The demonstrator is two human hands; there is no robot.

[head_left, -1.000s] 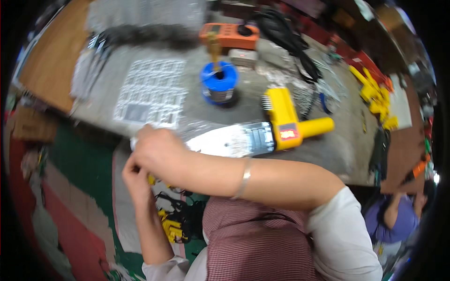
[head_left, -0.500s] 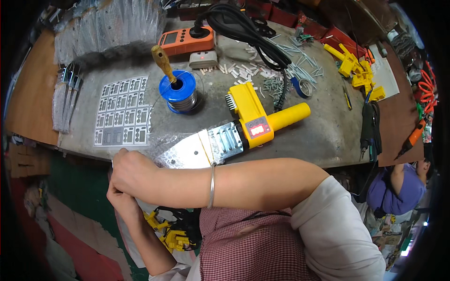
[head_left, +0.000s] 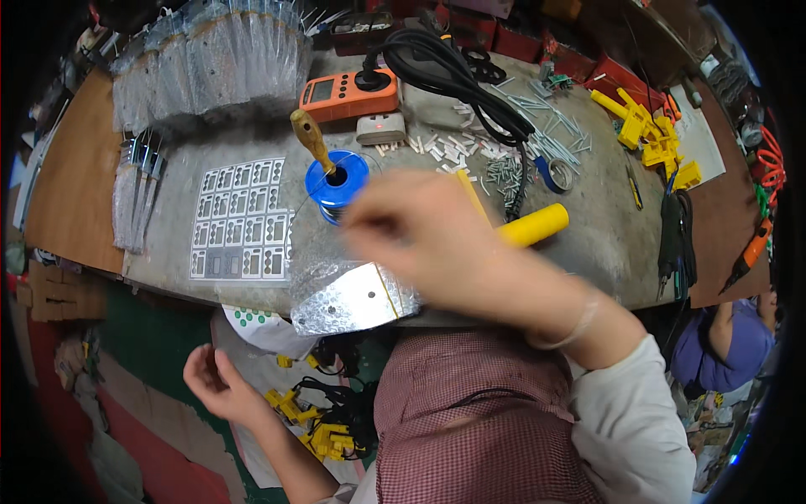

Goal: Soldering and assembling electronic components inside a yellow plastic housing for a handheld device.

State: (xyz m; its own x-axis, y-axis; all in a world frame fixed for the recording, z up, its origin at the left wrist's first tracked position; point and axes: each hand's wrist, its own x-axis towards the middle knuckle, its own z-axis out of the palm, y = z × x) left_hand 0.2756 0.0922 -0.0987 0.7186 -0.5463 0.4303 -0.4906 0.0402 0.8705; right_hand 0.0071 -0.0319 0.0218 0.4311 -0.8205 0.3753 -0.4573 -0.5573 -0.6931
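My right hand, smeared by motion, passes above the workbench with its fingers bent. Whether it holds anything is unclear. Beneath it lies a yellow tool with a round handle; the hand hides most of its body. Its flat metal plate shows at the bench's front edge, partly in bubble wrap with a yellow band across it. My left hand is off the bench, lower left, loosely curled with thumb and fingers apart and nothing visible in it. Beside the right hand stands a blue spool with a wooden-handled tool in its hole.
A sheet of grey stickers lies on the left. Bubble-wrapped pieces stand behind it. An orange meter, coiled black cable, loose screws and yellow housings lie farther back. Another person sits at right.
My hands were together at the left, below the sticker sheet. They have parted: the right has swung right over the yellow tool, while the left has dropped slightly and opened. The view has shifted slightly.
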